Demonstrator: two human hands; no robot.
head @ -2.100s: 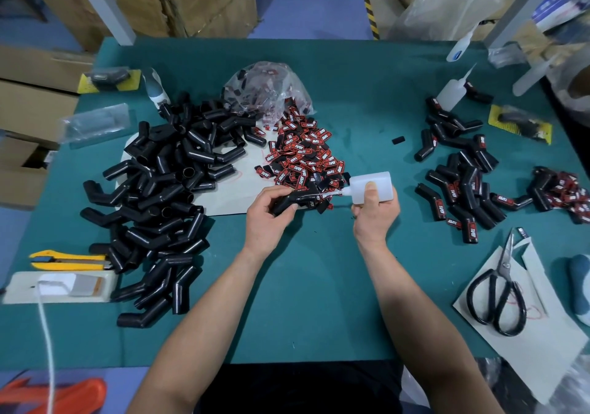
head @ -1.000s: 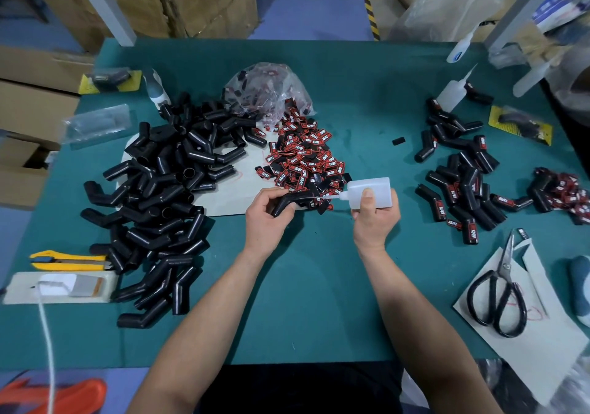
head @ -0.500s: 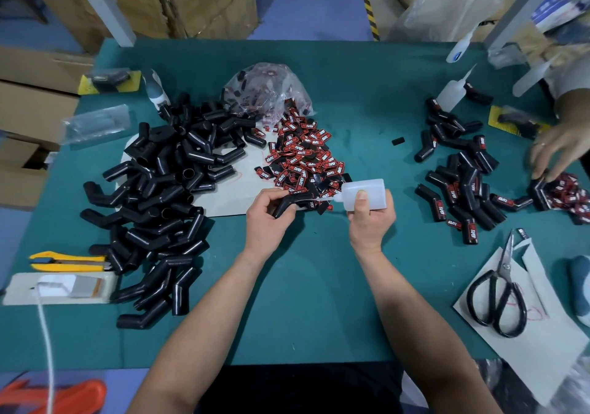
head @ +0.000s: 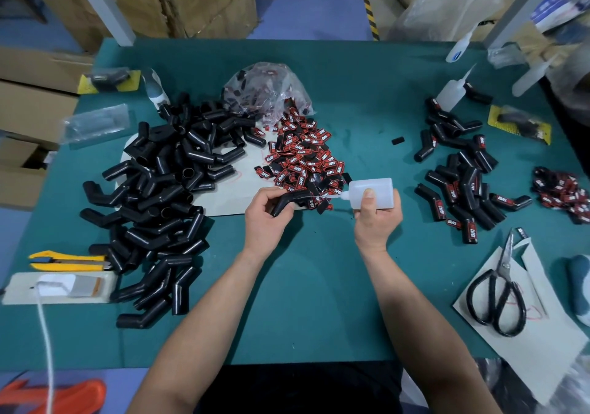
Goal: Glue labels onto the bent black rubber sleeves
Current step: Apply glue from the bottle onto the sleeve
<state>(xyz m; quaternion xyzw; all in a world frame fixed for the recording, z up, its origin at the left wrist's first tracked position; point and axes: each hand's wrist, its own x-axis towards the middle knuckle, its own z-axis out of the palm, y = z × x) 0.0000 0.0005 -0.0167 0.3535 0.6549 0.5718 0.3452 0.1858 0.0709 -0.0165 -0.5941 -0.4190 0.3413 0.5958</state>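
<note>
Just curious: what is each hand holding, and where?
The left hand grips a bent sleeve at its lower end; right hand holds the glue bottle round its body.

A bent black sleeve [head: 289,201] sits in the left hand [head: 265,219]. The glue bottle [head: 372,192] lies sideways in the right hand [head: 376,219], nozzle at the sleeve's end. Red labels [head: 303,155] are heaped just beyond both.

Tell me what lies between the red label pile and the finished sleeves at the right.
Head view: bare green mat with one small black piece; nearer, the right hand holding the glue bottle.
</note>
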